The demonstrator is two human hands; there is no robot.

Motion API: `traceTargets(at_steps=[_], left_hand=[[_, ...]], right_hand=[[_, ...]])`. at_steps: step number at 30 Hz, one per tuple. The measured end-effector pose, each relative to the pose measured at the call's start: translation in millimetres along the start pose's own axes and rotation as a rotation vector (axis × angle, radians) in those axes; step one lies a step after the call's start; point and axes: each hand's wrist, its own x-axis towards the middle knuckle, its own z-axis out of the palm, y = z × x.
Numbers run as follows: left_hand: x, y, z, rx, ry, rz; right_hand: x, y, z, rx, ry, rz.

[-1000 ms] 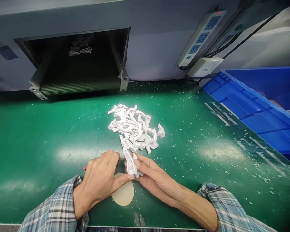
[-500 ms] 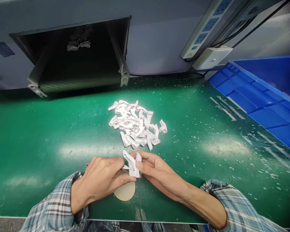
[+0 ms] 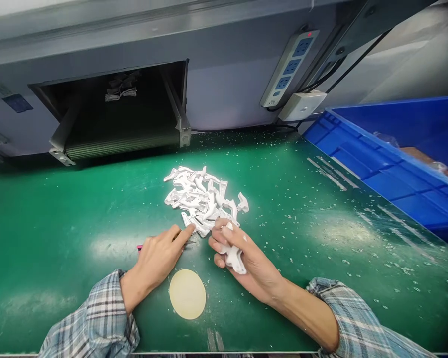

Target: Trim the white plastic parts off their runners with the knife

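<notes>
My left hand (image 3: pixel 159 256) is closed around a small knife; its pink end sticks out behind the hand and its pointed blade (image 3: pixel 189 242) shows past the fingers. That hand's index fingertip reaches the near edge of a pile of white plastic parts (image 3: pixel 197 191); whether it touches one I cannot tell. Curled fingers of my right hand (image 3: pixel 254 263) hold a curved white plastic part (image 3: pixel 234 257), just right of the pile's near side. Fingers partly hide it, so I cannot tell whether more than one is in there. A round cream disc (image 3: pixel 187 294) lies between my forearms.
Small white shavings dot the green tabletop (image 3: pixel 283 209). At the back left, a conveyor belt (image 3: pixel 123 144) comes out of a machine opening, with white parts inside. A power strip (image 3: pixel 289 67) is on the machine wall. A blue crate (image 3: pixel 373 159) stands at the right.
My hands have moved apart. The left went forward to the pile with the knife; the right drew slightly right, the white part now lower in its palm. The view has shifted, uncovering the disc.
</notes>
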Motion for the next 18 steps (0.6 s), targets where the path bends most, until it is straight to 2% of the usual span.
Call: traceTargets(at_steps=[3, 6, 7, 9, 11, 13, 16, 18], left_hand=[[4, -2, 0.6, 0.045, 0.024, 0.007], [0, -4, -1.9, -0.145, 0.203, 0.019], [-2, -2, -3.2, -0.255, 0.275, 0.027], [-6, 3, -5.5, -0.443, 0.392, 0.048], [-10, 11, -6.4, -0.515, 0.464, 0.074], [-12, 18, -6.0, -0.515, 0.506, 0.096], [-14, 23, -6.5, -0.493, 0.527, 0.136], [-15, 23, -9.5, -0.462, 0.549, 0.168]], right_hand=[[1, 3, -4, -0.035, 0.010, 0.041], [0, 6, -7, -0.266, -0.038, 0.089], [0, 7, -7, -0.404, -0.052, 0.052], [-1, 11, -8, -0.704, -0.060, -0.127], [-2, 16, -8, -0.927, -0.054, -0.315], [-2, 20, -8, -1.019, -0.048, -0.379], [-1, 24, -8, -1.015, -0.043, -0.360], [-1, 23, -8, -1.009, -0.054, -0.397]])
